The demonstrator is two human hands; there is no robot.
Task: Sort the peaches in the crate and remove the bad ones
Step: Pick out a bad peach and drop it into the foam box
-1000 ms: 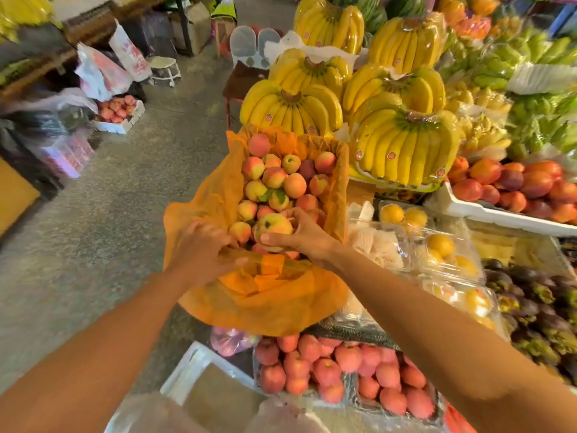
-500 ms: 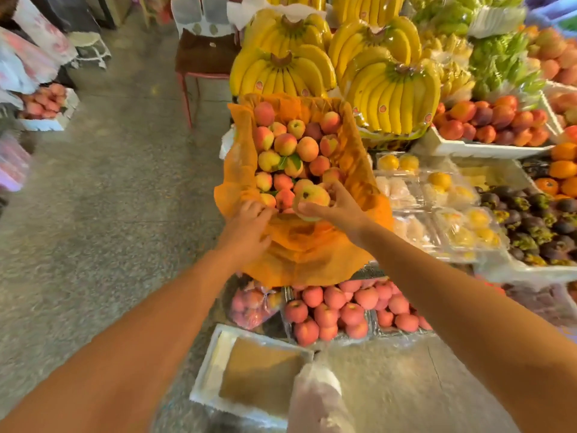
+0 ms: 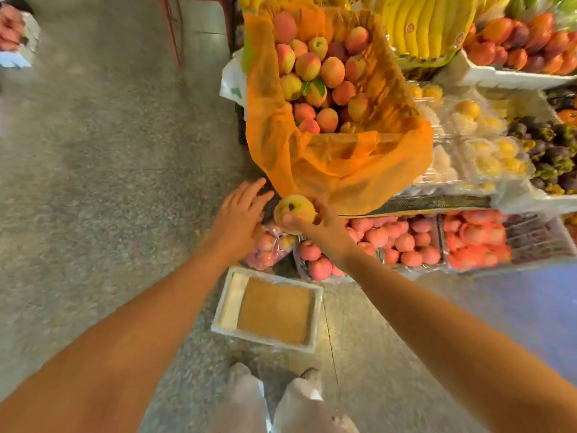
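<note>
The crate [image 3: 402, 98] lined with orange plastic holds several yellow-red peaches [image 3: 332, 71] at the top centre. My right hand [image 3: 315, 226] grips a yellowish peach with a dark spot [image 3: 295, 209], held out of the crate and below its front edge. To the left of that peach my left hand [image 3: 239, 215] hovers with fingers spread and holds nothing. A white foam tray [image 3: 229, 304] with a brown cardboard base lies on the floor below both hands.
Bagged and boxed pink peaches [image 3: 402, 242] sit under the crate. Bananas [image 3: 427, 23], mangoes [image 3: 524, 42], packed yellow fruit [image 3: 487, 157] and mangosteens [image 3: 552, 148] fill the stall to the right. Bare concrete floor [image 3: 109, 151] lies to the left. My legs [image 3: 274, 404] show at the bottom.
My right hand has lifted the spotted peach out of the crate and brought it down toward me. My left hand has left the orange liner and dropped beside it. The view tilted downward.
</note>
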